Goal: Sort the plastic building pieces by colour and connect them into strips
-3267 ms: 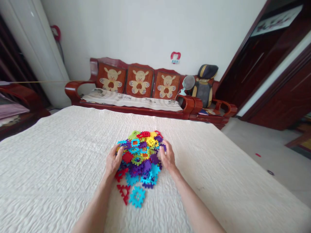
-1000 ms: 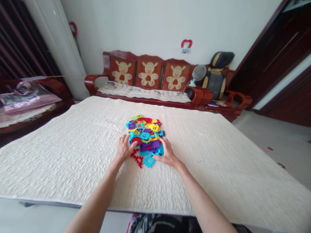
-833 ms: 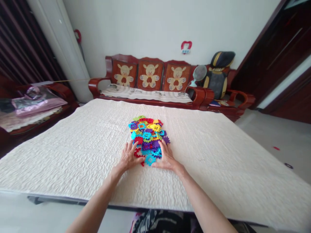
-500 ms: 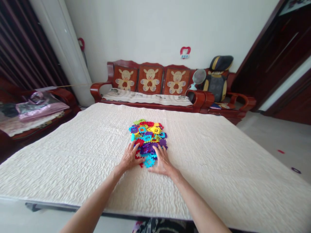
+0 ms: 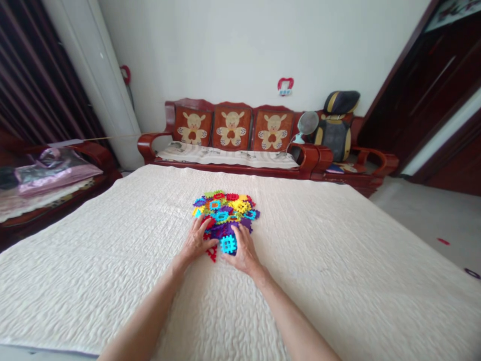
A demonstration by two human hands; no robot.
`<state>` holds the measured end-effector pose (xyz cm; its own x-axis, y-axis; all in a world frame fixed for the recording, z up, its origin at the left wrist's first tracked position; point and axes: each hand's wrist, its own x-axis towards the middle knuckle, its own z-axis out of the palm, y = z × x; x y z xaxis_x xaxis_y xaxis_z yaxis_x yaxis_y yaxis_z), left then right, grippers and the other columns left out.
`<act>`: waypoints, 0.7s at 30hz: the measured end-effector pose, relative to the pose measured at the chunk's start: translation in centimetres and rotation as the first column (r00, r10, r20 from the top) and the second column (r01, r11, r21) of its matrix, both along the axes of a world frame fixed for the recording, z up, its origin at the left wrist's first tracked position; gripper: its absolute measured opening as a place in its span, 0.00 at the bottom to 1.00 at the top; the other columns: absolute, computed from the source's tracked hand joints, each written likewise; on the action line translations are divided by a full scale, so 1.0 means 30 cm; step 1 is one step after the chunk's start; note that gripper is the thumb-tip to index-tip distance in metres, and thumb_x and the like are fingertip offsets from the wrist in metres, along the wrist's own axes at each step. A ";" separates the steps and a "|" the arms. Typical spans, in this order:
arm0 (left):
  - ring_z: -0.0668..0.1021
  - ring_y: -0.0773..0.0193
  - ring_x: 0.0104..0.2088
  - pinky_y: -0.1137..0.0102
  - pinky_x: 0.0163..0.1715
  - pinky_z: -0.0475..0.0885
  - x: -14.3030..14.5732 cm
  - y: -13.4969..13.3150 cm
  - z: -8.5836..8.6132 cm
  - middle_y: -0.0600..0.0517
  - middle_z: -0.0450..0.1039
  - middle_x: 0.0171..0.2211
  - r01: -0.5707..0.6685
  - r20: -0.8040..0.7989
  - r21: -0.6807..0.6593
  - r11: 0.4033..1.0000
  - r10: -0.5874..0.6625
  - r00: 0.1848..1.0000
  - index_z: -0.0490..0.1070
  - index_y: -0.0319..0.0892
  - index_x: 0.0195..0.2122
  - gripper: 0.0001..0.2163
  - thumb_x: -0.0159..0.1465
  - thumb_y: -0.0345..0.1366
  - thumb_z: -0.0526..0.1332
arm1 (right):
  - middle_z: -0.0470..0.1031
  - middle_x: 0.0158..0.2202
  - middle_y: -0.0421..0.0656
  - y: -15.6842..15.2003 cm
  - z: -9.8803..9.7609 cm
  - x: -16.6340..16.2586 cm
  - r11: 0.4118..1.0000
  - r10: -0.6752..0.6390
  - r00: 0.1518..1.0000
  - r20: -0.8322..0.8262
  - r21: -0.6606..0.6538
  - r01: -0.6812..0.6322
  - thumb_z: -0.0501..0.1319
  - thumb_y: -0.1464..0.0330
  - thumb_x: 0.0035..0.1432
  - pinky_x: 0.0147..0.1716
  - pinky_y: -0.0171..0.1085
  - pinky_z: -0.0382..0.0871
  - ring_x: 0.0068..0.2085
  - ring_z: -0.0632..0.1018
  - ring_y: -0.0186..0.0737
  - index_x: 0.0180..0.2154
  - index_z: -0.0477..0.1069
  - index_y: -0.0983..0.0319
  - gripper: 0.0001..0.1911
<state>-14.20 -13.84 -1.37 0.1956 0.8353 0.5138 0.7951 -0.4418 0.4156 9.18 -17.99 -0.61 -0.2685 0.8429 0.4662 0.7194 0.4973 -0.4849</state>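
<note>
A heap of colourful plastic interlocking pieces with toothed edges lies on a cream quilted cover. My left hand rests at the heap's near left side, fingers spread over red pieces. On the near right side is my right hand, its fingers apart and touching purple pieces. A light blue square piece with a grid of holes lies between the two hands, beside my right thumb. Parts of the pieces under both hands are hidden.
The cream quilted cover spreads over a wide flat surface. Behind it stands a wooden sofa with bear cushions and a small fan. At left, a pink bag lies on a chair. A red piece lies on the floor.
Both hands have shifted slightly left with the near pieces. The light blue square piece has turned and moved a little, and the heap's left side has spread outward. The camera view has tilted slightly.
</note>
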 end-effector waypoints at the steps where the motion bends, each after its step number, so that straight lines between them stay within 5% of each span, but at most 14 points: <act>1: 0.58 0.35 0.68 0.39 0.60 0.63 0.002 -0.010 0.005 0.37 0.55 0.69 -0.027 -0.018 -0.002 1.000 0.027 0.999 0.64 0.46 0.65 0.33 0.60 0.53 0.65 | 0.53 0.69 0.60 0.002 -0.004 0.000 1.000 -0.016 1.000 -0.003 0.022 0.016 0.73 0.59 0.45 0.66 0.60 0.55 0.69 0.56 0.62 0.68 0.53 0.65 0.53; 11: 0.56 0.35 0.69 0.40 0.60 0.62 0.075 -0.067 0.001 0.41 0.58 0.68 0.031 -0.189 0.005 1.000 -0.029 0.982 0.63 0.47 0.66 0.32 0.63 0.55 0.61 | 0.56 0.69 0.59 -0.004 -0.003 0.009 0.998 -0.067 0.995 0.076 0.024 0.065 0.67 0.54 0.52 0.63 0.62 0.59 0.69 0.57 0.63 0.68 0.55 0.67 0.48; 16: 0.56 0.36 0.69 0.41 0.61 0.62 0.076 -0.060 -0.004 0.42 0.58 0.69 0.034 -0.206 0.004 0.999 -0.032 0.978 0.63 0.47 0.66 0.32 0.64 0.56 0.59 | 0.57 0.68 0.58 0.015 0.015 0.077 0.997 0.006 0.998 -0.055 0.076 -0.001 0.60 0.55 0.60 0.64 0.54 0.61 0.68 0.61 0.54 0.67 0.56 0.66 0.39; 21: 0.56 0.37 0.69 0.41 0.62 0.61 0.074 -0.057 -0.006 0.42 0.59 0.68 0.028 -0.203 0.013 1.000 -0.025 0.979 0.64 0.46 0.65 0.32 0.63 0.56 0.60 | 0.56 0.68 0.63 0.040 -0.011 0.110 0.991 -0.129 0.992 0.005 0.030 0.129 0.61 0.51 0.58 0.61 0.60 0.61 0.67 0.61 0.62 0.67 0.56 0.68 0.43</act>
